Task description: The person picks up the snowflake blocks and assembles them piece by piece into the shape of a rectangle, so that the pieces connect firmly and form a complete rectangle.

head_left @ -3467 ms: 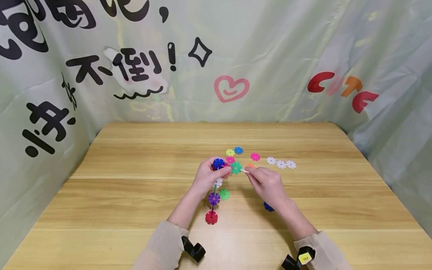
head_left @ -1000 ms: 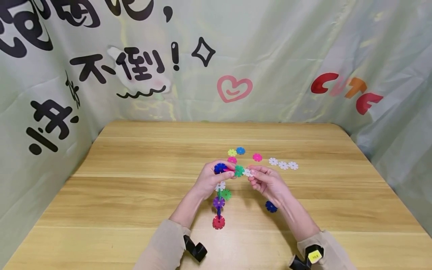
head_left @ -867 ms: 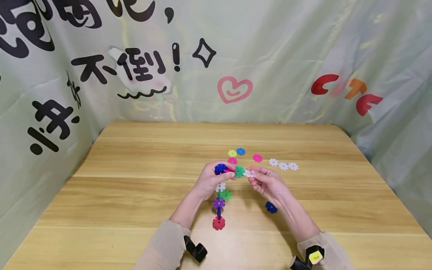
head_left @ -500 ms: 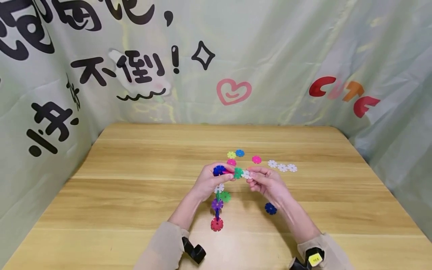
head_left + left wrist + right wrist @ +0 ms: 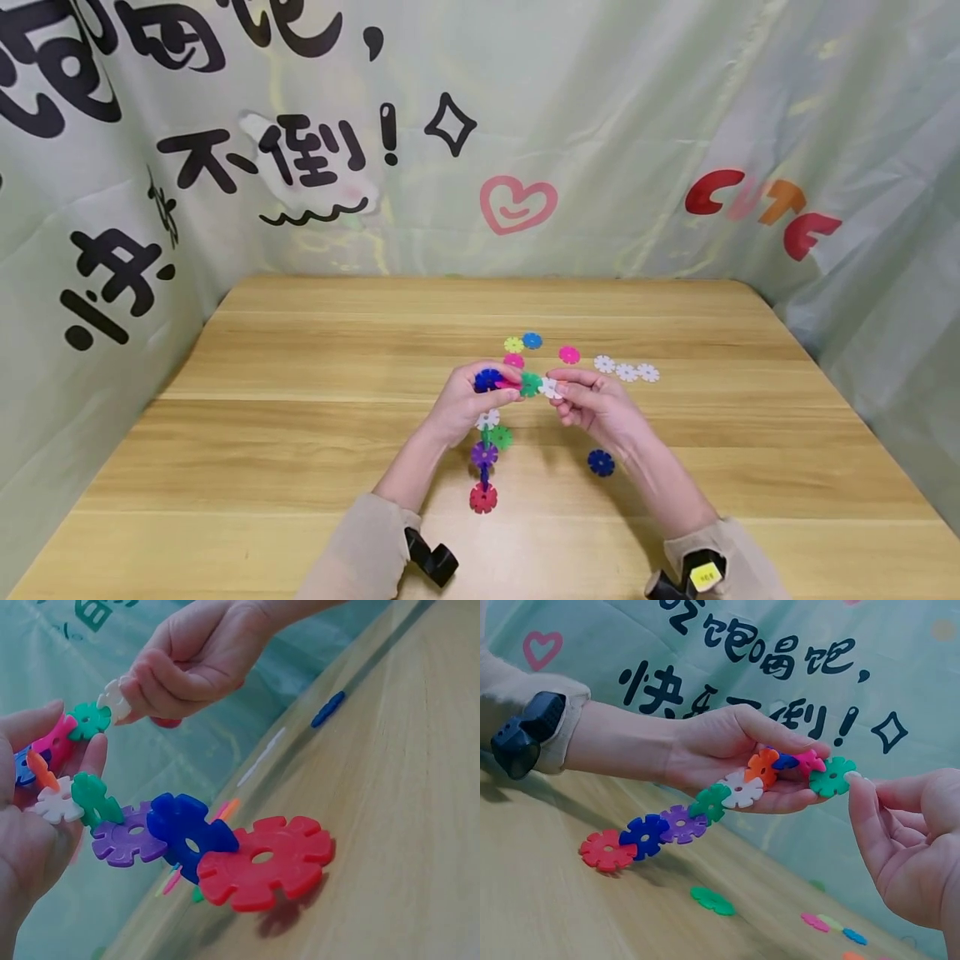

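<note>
My left hand (image 5: 459, 404) grips a chain of notched plastic snowflake discs, thumb and fingers around its pink and blue discs. From that hand the chain runs down through orange, white, green and purple (image 5: 129, 835) and blue to a red disc (image 5: 264, 862), hanging close over the table. At its other end a green disc (image 5: 530, 384) sticks out past the left fingertips. My right hand (image 5: 606, 412) pinches a white disc (image 5: 550, 388) between thumb and index finger, right at the green disc's edge. In the right wrist view fingers mostly hide this white disc.
On the wooden table (image 5: 300, 458) lie loose discs: green (image 5: 501, 437) beside the chain, dark blue (image 5: 601, 462) near the right forearm, and yellow (image 5: 513, 344), blue (image 5: 532, 340) and pink (image 5: 569, 355) farther back. Three white discs (image 5: 626, 372) sit back right. A printed curtain (image 5: 600, 125) stands behind.
Since the earliest frame my right hand has turned, and the white disc, then nearly edge-on, now shows its face beside the green disc. The chain's red end has shifted slightly right and toward me.
</note>
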